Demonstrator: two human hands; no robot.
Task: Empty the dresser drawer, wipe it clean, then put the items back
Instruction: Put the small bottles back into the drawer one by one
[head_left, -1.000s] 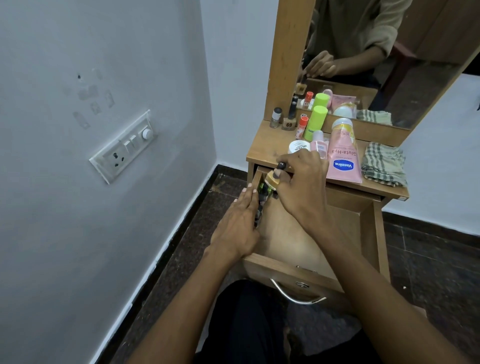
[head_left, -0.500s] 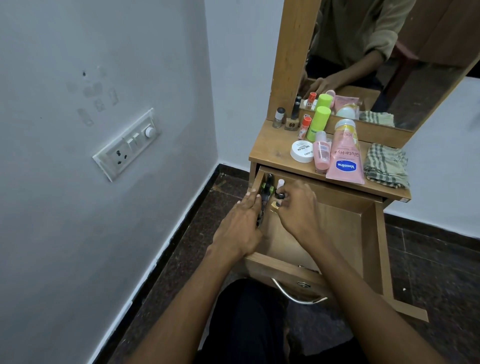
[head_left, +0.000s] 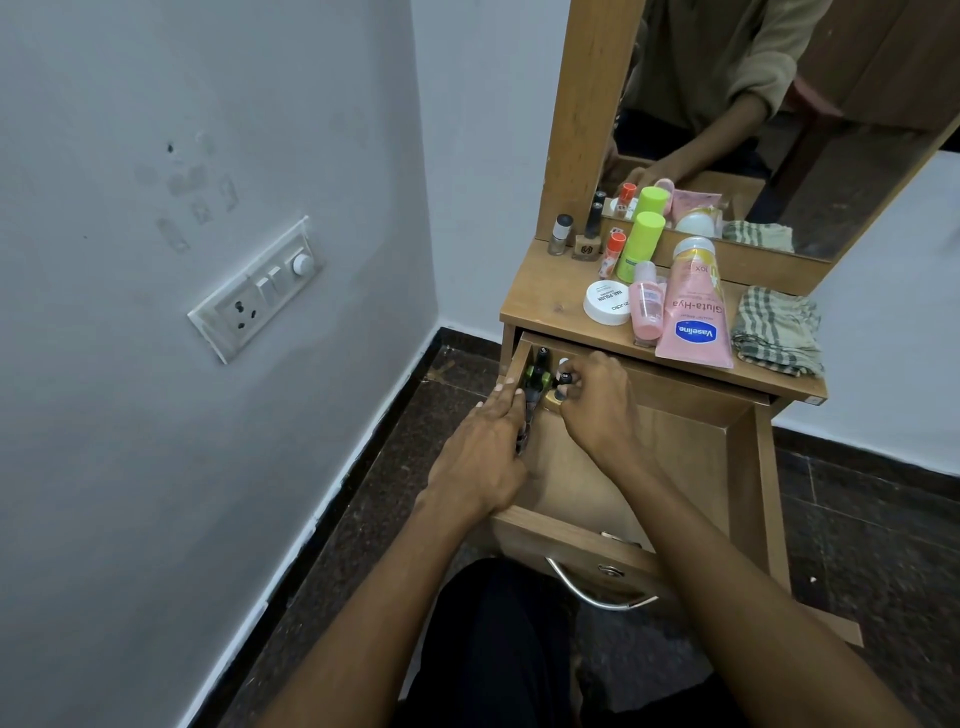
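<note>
The right hand (head_left: 597, 405) is reaching into the far left corner of the open drawer (head_left: 737, 467), its fingers curling round a small bottle (head_left: 562, 387) with a dark cap and a yellowish base, which is standing on the drawer floor. The left hand (head_left: 485, 457) is lying along the drawer's left wall, fingers straight and together, pressing against a row of dark, green-banded items (head_left: 535, 389) that are lining that wall; what those items are is too small to tell. The rest of the drawer floor is showing bare wood, and a curved metal handle (head_left: 597, 592) is hanging on the drawer front, nearest the person. On the bench (head_left: 545, 296) above, several things are waiting: a pink Vaseline tube (head_left: 693, 306) lying flat, a small pink bottle (head_left: 647, 306) touching its left side, a white round jar (head_left: 607, 303) just left of that, a lime-green bottle (head_left: 640, 244) standing upright behind them, an orange-capped bottle (head_left: 612, 252) beside it, and two little nail polish bottles (head_left: 571, 239) at the back left. A checked cloth (head_left: 776, 332) is lying folded at the bench's right end. The mirror (head_left: 779, 130) behind is reflecting the person's sleeve and arm. A switch panel (head_left: 254, 291) is sitting on the wall to the left.
</note>
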